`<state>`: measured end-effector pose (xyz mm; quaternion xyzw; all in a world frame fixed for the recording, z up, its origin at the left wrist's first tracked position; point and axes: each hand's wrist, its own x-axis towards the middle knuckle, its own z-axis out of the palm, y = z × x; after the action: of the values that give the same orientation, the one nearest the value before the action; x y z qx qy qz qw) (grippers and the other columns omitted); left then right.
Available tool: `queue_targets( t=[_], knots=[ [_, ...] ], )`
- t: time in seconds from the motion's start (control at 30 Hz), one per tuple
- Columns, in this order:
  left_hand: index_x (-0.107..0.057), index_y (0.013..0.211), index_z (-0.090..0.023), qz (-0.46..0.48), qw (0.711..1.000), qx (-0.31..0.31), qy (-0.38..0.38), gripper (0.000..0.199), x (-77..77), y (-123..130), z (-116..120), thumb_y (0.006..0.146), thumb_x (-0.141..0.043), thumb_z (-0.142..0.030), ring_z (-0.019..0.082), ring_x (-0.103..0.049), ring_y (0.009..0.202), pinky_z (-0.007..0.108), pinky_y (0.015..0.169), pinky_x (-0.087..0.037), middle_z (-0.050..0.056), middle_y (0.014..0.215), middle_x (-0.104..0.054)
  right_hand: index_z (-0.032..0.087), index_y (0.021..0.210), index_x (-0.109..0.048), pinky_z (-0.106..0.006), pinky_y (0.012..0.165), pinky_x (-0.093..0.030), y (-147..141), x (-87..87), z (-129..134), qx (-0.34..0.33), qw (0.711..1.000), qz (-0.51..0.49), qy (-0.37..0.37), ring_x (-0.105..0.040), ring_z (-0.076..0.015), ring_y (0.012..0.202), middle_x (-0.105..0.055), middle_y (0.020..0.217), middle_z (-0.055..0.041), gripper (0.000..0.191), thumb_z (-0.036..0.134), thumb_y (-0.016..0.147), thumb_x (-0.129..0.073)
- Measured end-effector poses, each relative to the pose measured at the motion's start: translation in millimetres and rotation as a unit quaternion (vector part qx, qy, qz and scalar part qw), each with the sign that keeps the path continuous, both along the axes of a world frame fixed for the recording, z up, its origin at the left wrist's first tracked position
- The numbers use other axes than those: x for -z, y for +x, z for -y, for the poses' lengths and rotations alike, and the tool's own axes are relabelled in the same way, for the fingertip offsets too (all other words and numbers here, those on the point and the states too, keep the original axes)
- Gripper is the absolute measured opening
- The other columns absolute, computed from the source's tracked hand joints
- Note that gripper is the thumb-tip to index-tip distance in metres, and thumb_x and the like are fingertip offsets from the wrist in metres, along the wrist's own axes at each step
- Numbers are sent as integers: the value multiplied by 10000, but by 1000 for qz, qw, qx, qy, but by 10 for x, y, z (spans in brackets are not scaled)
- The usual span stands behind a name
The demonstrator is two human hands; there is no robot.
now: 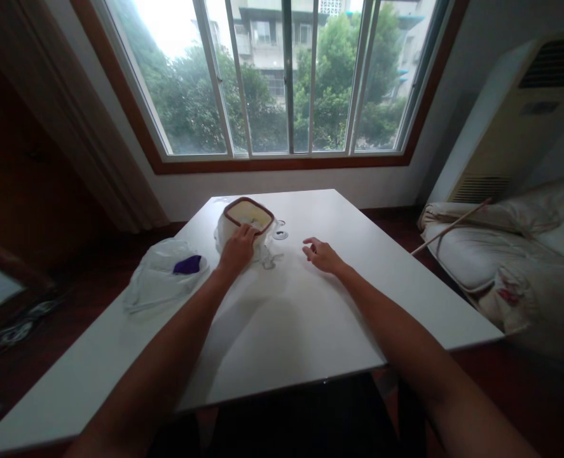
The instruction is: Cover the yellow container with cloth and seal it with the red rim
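Observation:
My left hand (240,247) grips the near rim of a cream container (248,212) with a brown edge, which stands toward the far left of the white table. Whitish plastic surrounds its sides, and its contents are too small to make out. Off to the right, my right hand (323,256) is held over the tabletop, holding nothing, with its fingers apart and slightly bent. Between the hands lie a small round item (280,235) and a clear plastic piece (268,259). A second small round thing is partly visible behind the first.
On the left of the table (282,331) lies a crumpled white plastic bag (155,280) with a purple piece (187,264) on or in it. Beyond the table is a window (286,83). A padded seat (515,242) with a thin stick across it stands at the right.

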<state>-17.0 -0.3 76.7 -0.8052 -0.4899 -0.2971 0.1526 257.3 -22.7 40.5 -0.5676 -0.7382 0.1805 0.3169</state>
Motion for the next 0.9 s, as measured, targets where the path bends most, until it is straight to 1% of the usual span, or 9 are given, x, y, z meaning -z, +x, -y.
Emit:
queue_targets(
  t=[0.1, 0.17, 0.2, 0.27, 0.37, 0.47, 0.6, 0.73, 0.9],
  knots=[
    [-629, 1115, -169, -71, 995, 67, -7, 278, 42, 269, 249, 973, -391, -150, 243, -591, 1042, 368, 891, -517, 113, 1107, -627, 146, 1428, -416, -210, 630, -475, -67, -33, 53, -21, 992, -117, -27, -619, -109, 614, -717, 821, -35, 526, 437, 991, -450],
    [-630, 1114, -178, -102, 988, 114, 0, 267, 60, 392, 387, 971, -407, -146, 233, -600, 1011, 371, 900, -513, 103, 1087, -641, 145, 1480, -308, -202, 567, -479, -112, -31, 68, -21, 981, -187, -40, -605, -103, 556, -702, 803, -23, 618, 490, 984, -439],
    [-631, 1114, -180, -112, 984, 137, 5, 261, 70, 434, 441, 973, -413, -153, 230, -604, 999, 371, 898, -513, 100, 1082, -646, 148, 1472, -306, -198, 535, -475, -126, -24, 66, -12, 976, -214, -39, -599, -101, 534, -693, 792, -18, 621, 500, 979, -442],
    [-633, 1117, -188, -124, 976, 176, 14, 259, 99, 482, 513, 983, -412, -173, 225, -613, 986, 374, 892, -513, 96, 1088, -652, 154, 1373, -414, -187, 486, -462, -130, -5, 49, 14, 969, -244, -25, -588, -95, 502, -678, 775, -13, 532, 497, 968, -455],
    [-624, 1152, -211, -113, 970, 213, 32, 275, 164, 484, 547, 998, -396, -211, 228, -617, 1029, 393, 916, -509, 99, 1177, -640, 153, 1050, -576, -180, 451, -443, -82, 13, 9, 41, 968, -248, -2, -578, -93, 472, -649, 690, -5, 371, 491, 954, -456],
    [-543, 1288, -241, -47, 978, 190, 67, 321, 212, 434, 534, 984, -461, -301, 270, -556, 1203, 449, 997, -476, 118, 1367, -554, 163, 862, -574, -184, 420, -419, -29, 11, -15, 49, 965, -258, -10, -567, -105, 440, -598, 572, 13, 349, 475, 940, -440],
    [-285, 1488, -218, 54, 986, 106, 113, 739, 234, 337, 494, 890, -600, -516, 336, -392, 1393, 508, 1100, -378, 179, 1532, -381, 174, 780, -552, -189, 384, -388, -16, 5, -21, 42, 956, -290, -21, -547, -110, 408, -572, 514, 20, 325, 451, 914, -449],
    [-99, 1547, -185, 82, 989, 86, 86, 1043, 307, 281, 425, 794, -645, -658, 361, -304, 1454, 528, 1165, -291, 214, 1576, -297, 173, 776, -557, -193, 379, -384, -32, 18, -18, 13, 951, -308, -19, -536, -110, 400, -571, 497, 18, 327, 467, 893, -477],
    [-33, 1555, -161, 100, 990, 90, 38, 1171, 467, 309, 336, 737, -665, -714, 374, -305, 1453, 527, 1168, -303, 229, 1569, -289, 171, 776, -554, -197, 377, -378, -57, 18, -3, -2, 945, -325, -32, -532, -112, 400, -567, 488, 16, 377, 529, 882, -499]
  ],
)
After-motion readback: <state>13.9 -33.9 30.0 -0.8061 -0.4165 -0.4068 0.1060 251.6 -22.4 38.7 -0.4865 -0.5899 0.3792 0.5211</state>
